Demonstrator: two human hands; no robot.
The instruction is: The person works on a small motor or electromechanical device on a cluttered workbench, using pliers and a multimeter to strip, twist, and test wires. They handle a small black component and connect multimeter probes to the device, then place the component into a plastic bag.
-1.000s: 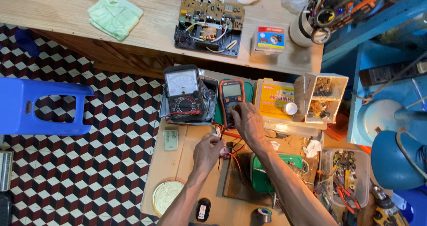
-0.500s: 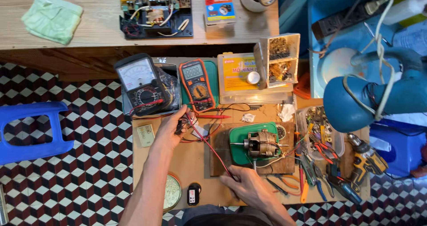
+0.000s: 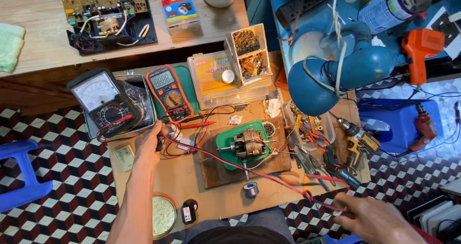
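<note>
Head view, places told from the small motor [image 3: 248, 145] on its green tray [image 3: 225, 145]:
Left hand [image 3: 150, 143]: left of the motor, fingers curled tight on the wires [image 3: 180, 141] there.
Right hand [image 3: 372, 220]: down and right of the motor, fingers pinching a red wire [image 3: 269, 177].
Red wire: runs across, just below the motor.
Orange meter [image 3: 168, 91]: up and left.

Bare circuit board [image 3: 108, 14] on the wooden bench, blue stool [image 3: 21, 177], orange cordless drill [image 3: 357, 141], solder spool [image 3: 250, 190]
</note>
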